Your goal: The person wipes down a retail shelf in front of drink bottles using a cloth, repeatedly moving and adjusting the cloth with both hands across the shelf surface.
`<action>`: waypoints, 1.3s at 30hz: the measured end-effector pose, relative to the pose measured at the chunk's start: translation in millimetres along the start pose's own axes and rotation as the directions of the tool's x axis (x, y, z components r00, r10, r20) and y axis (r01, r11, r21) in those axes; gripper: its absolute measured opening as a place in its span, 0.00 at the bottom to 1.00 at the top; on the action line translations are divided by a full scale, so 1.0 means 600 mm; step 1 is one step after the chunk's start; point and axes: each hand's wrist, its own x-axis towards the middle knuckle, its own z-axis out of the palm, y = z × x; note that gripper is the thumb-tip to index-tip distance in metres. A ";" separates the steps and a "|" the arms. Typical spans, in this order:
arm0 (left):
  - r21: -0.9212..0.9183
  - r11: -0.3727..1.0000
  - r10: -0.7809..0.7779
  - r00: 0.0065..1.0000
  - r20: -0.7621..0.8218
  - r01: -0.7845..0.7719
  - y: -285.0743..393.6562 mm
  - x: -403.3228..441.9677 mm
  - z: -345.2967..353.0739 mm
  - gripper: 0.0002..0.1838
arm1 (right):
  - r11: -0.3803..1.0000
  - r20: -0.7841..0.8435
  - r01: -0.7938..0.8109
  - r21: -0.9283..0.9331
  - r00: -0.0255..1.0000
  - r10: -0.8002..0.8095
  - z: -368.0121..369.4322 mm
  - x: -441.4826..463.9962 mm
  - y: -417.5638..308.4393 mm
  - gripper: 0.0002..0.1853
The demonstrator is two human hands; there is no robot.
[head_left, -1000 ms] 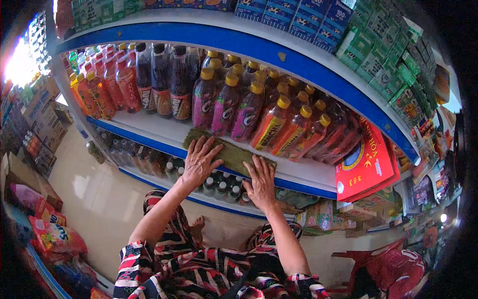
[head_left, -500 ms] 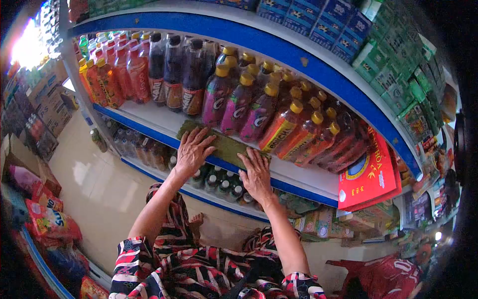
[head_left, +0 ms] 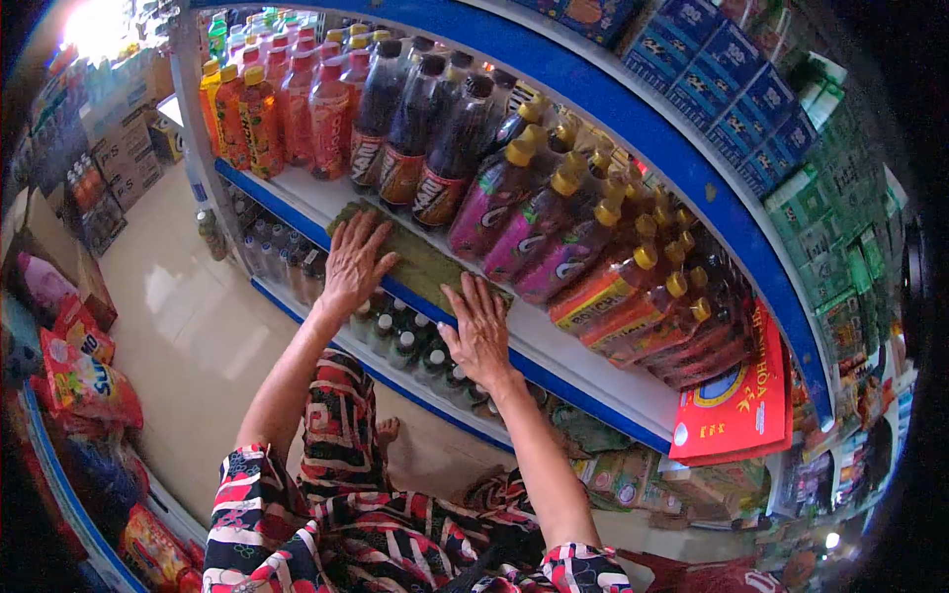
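Observation:
A folded olive-green cloth (head_left: 425, 265) lies along the front strip of the white shelf (head_left: 603, 353), in front of the bottles. My left hand (head_left: 354, 262) rests flat on the cloth's left end, fingers spread. Over its right end, my right hand (head_left: 477, 331) also lies flat with fingers stretched out. Right behind the cloth stand dark soda bottles (head_left: 403, 153) and purple-labelled bottles with yellow caps (head_left: 484, 210). The blue shelf edge (head_left: 544, 383) runs just below both hands.
Red and orange drink bottles (head_left: 262, 128) stand at the shelf's left end. A red packet (head_left: 732, 420) hangs at the right. Bottles with white caps (head_left: 403, 346) fill the shelf below. Blue cartons (head_left: 707, 74) line the shelf above. Bags (head_left: 89, 376) lie at lower left.
Both hands and the cloth have slid left along the shelf, from before the purple-labelled bottles to before the dark soda bottles. The head view has shifted too.

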 end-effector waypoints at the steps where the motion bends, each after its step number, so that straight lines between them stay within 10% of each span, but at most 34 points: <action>1: 0.035 0.999 -0.010 1.000 -0.023 0.011 -0.013 0.002 0.000 0.28 | 1.000 0.013 0.015 0.015 1.000 -0.015 0.006 0.009 -0.002 0.32; 39: 0.207 0.978 -0.030 0.987 0.157 -0.003 -0.106 0.022 -0.012 0.31 | 0.995 -0.117 0.021 0.094 0.993 -0.010 0.085 0.051 -0.029 0.23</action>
